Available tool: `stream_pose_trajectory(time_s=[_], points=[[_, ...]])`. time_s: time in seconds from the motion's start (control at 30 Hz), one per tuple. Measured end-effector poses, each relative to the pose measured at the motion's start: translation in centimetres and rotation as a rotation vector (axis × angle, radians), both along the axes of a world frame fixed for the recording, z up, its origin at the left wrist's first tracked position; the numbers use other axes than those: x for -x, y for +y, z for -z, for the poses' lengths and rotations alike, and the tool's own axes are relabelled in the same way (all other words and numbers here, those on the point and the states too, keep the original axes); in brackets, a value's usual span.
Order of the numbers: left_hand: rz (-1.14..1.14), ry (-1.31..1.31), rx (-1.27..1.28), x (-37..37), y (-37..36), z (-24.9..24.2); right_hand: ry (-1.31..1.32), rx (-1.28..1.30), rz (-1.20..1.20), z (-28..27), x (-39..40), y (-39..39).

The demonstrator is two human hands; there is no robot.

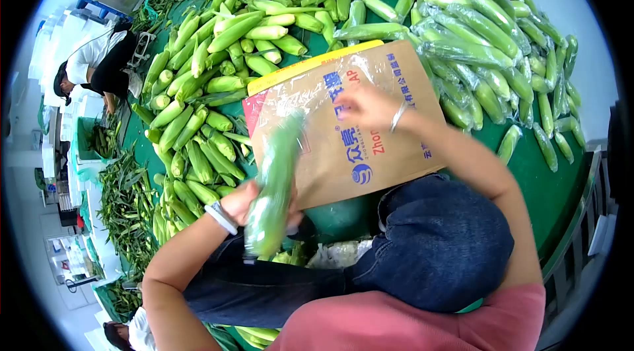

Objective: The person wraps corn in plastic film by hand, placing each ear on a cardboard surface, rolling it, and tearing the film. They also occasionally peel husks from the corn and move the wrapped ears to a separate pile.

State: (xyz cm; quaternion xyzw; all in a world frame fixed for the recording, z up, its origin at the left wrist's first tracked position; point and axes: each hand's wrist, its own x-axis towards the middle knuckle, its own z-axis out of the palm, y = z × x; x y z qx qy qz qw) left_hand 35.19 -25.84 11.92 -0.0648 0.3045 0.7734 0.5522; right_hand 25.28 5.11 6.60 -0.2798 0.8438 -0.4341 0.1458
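Observation:
My left hand (247,202) grips a green corn cob in clear plastic wrap (274,182), held upright and blurred by motion, over my lap. My right hand (370,106) rests with fingers spread on a brown cardboard box printed with blue characters (343,146), which lies on the green table (541,186) in front of me. A bracelet sits on my right wrist and a white band on my left.
Unwrapped corn cobs (211,87) are heaped at left and far centre. Plastic-wrapped cobs (489,34) pile up at right. Another person (92,67) bends over at far left. Husks and leaves (125,212) cover the floor at left. A second person's head (125,334) shows at bottom left.

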Motion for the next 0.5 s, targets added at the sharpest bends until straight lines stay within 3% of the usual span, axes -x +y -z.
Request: stream_pose_trajectory(time_s=[0.03,0.07,0.13,0.17,0.2,0.27,0.3,0.33,0.37,0.4,0.43,0.5], points=[[-0.028,0.286,0.201,1.8,2.0,-1.6,-0.386,0.246,-0.085,-1.2,-1.9,-1.3],[-0.112,0.334,0.265,2.8,3.7,-2.6,-0.468,0.438,-0.088,-1.1,-3.7,-2.9],[-0.304,0.528,0.231,4.2,7.9,-3.9,-0.936,0.811,-0.055,-2.4,-6.8,-5.3],[-0.374,0.574,0.188,4.6,9.4,-4.4,-1.239,0.978,-0.17,-2.0,-7.3,-5.3],[-0.369,0.588,0.182,4.9,10.3,-4.3,-1.231,1.009,-0.133,-2.1,-7.6,-5.0],[-0.508,0.97,0.427,5.3,11.1,-4.1,-1.224,1.039,-0.108,-2.0,-7.1,-4.4],[-0.515,0.968,0.43,5.8,11.2,-4.3,-0.676,0.714,0.074,-2.5,-6.7,-4.0],[-0.716,0.889,0.535,6.6,11.2,-4.7,-0.135,0.37,0.227,-2.9,-6.5,-3.6],[-0.916,0.796,0.639,7.5,11.1,-4.8,-0.142,0.361,0.212,-2.9,-6.4,-3.0],[-0.988,0.694,0.587,8.9,10.4,-3.9,0.198,0.137,0.379,-2.8,-6.3,-2.2],[-0.877,0.453,0.497,10.0,9.5,-2.4,0.543,-0.089,0.53,-2.9,-6.2,-1.1],[-0.65,0.261,0.49,10.8,9.2,0.2,0.756,-0.384,0.551,-4.0,-5.8,1.9]])
